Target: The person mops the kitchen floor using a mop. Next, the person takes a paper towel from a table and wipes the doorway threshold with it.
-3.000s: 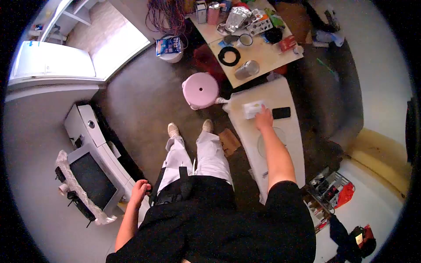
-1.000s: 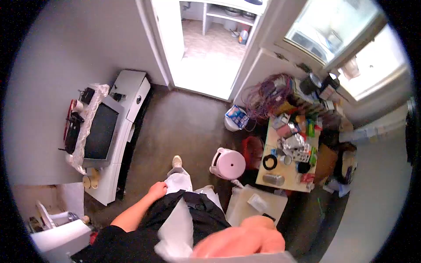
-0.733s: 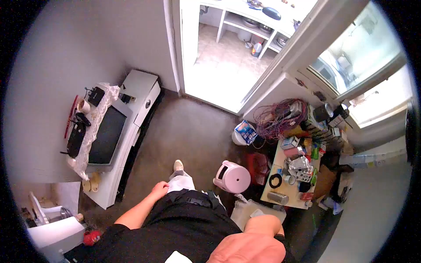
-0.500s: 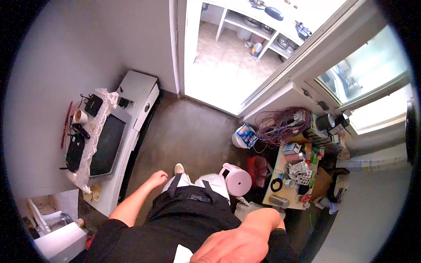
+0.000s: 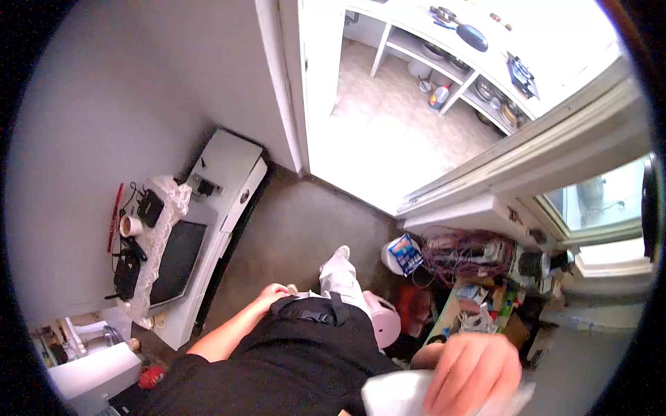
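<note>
At five o'clock in my head view, low and close to the camera, I have the right hand (image 5: 475,374) folded over a soft, pale-white, sheet-like thing (image 5: 397,392), which shows on both sides of the fingers; its material I can't make out. At seven o'clock, I see the left hand (image 5: 272,296) loosely curled beside the black cloth shirt (image 5: 298,360); I can't tell whether it holds anything. Between four and five o'clock, partly behind the right hand, is a pale-yellow tabletop (image 5: 445,317) crowded with small items. At five o'clock, a round pink plastic stool (image 5: 386,324) stands half hidden by my wearer's body. Near four o'clock, a blue printed plastic bag (image 5: 404,255) lies on a white bucket (image 5: 390,259).
</note>
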`<state>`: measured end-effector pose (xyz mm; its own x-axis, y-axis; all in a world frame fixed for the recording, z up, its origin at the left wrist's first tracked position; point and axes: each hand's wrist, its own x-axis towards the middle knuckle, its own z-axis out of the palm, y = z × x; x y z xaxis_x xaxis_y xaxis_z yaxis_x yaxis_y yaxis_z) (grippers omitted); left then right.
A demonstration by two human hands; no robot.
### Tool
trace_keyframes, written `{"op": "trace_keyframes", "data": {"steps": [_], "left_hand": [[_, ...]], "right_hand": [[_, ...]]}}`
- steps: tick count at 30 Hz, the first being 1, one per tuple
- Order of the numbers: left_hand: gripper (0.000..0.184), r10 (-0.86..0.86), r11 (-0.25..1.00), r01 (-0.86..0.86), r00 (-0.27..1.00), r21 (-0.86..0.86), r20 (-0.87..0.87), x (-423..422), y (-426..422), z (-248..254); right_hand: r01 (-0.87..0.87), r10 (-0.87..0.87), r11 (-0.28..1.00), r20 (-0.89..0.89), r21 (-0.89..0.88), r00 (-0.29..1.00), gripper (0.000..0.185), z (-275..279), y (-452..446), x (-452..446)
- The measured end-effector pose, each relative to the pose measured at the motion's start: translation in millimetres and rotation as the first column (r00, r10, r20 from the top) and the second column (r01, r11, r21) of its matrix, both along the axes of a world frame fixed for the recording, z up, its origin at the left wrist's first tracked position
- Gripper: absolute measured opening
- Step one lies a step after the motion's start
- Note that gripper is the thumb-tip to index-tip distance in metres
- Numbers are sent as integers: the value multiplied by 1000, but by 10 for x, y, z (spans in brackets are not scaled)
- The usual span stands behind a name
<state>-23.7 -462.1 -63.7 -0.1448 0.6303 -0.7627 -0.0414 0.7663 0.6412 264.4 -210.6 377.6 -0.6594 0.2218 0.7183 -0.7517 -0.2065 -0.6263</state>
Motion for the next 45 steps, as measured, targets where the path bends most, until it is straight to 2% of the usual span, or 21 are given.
{"op": "trace_keyframes", "data": {"steps": [1, 2, 3, 4, 6, 7, 9, 12, 15, 18, 22, 26, 29, 31, 33, 34, 36, 39, 41, 43, 45], "left_hand": [[23, -6, 999, 4, 999, -33, -51, 11, 251, 117], [23, -17, 999, 20, 997, 38, -80, 21, 474, 120], [22, -28, 993, 39, 994, 108, -109, 21, 699, 121], [22, 33, 999, -33, 999, -17, -19, 71, 1021, 326], [23, 160, 985, -166, 981, 39, 111, 121, 1531, 539], [24, 221, 970, -235, 959, 59, 178, 147, 1755, 634], [24, 232, 967, -248, 952, 60, 199, 227, 2084, 801], [23, 200, 972, -228, 932, 61, 302, 249, 2363, 821], [22, 171, 985, -174, 939, -15, 299, 288, 2436, 730], [20, 201, 979, -183, 929, -85, 311, 240, 2460, 598], [17, 184, 977, -138, 932, -164, 313, 84, 2565, 499], [18, 125, 982, -65, 928, -177, 351, -157, 2800, 189], [18, -26, 985, 88, 928, -152, 372, -393, 3079, -235], [20, -144, 976, 193, 920, -101, 365, -613, 3311, -608], [17, -64, 984, 111, 950, -138, 305, -803, 3668, -679], [17, -51, 993, 80, 956, -91, 289, -906, 3809, -780], [16, 7, 1000, 0, 973, -28, 230, -1022, 4018, -1048], [16, 79, 994, -59, 970, -94, 228, -1056, 4060, -1799], [16, 99, 987, -63, 962, -146, 254, -952, 3965, -2242], [18, 69, 988, -25, 956, -156, 287, -831, 3953, -2662], [17, 38, 982, 36, 923, -185, 383, -728, 3944, -3018]], "right_hand": [[220, -210, 974, 148, -52, 966, 21, -226, 207, 141], [409, -366, 909, 319, -77, 874, 21, -451, 415, 280], [748, -621, 662, 517, -56, 588, 17, -683, 531, 277], [948, -716, 312, 670, 54, 198, 18, -939, 693, 267], [950, -634, 306, 758, 59, 157, 18, -1455, 1167, 223], [910, -613, 353, 789, 216, 50, 15, -1650, 1305, 263], [802, -655, 395, 750, 449, -98, 18, -2090, 1493, 389], [753, -639, 373, 739, 542, -216, 30, -2398, 1637, 356], [619, -610, 396, 698, 678, -375, 22, -2619, 1781, 382], [397, -711, 362, 526, 843, -467, 17, -2915, 1903, 439], [386, -652, 414, 564, 825, -507, 15, -3151, 1936, 524], [506, -483, 433, 666, 746, -569, 13, -3188, 1905, 440], [514, -393, 413, 657, 751, -643, 9, -3449, 1876, 363], [433, -389, 446, 605, 783, -695, 9, -3774, 1872, 361], [406, -383, 487, 607, 773, -696, 9, -4198, 2027, 297], [344, -482, 461, 556, 818, -677, 9, -4521, 2117, 311], [238, -596, 447, 486, 862, -639, 10, -5341, 2275, 350], [40, -755, 386, 340, 922, -560, 10, -6690, 2733, 355], [-73, -682, 505, 346, 860, -645, 9, -7524, 3082, 297], [-194, -712, 489, 261, 850, -652, 9, -8266, 3348, 309], [-299, -677, 553, 211, 778, -705, 9, -8761, 3631, 253]]}}
